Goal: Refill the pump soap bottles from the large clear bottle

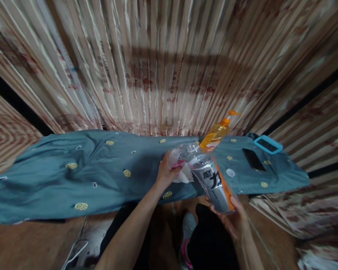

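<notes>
My right hand (228, 213) grips the lower end of a large clear plastic bottle (211, 183) with a silver and orange label. That bottle is tilted, its neck up and to the left. In my left hand (166, 170) is a small clear plastic container (178, 155) with something pink on it; its exact kind is unclear. The bottle's neck and the container are close together, and I cannot tell whether they touch. Just below them a crumpled white tissue (183, 175) lies on the cloth. Behind the large bottle stands a pump bottle (215, 135) of orange liquid.
A teal cloth with pineapple prints (101, 187) covers the long table. On its right side are a white disc (230, 172), a dark phone (253, 159) and a blue-framed device (268, 144). Pleated curtains (163, 75) hang close behind. A white cable (76, 251) runs along the floor.
</notes>
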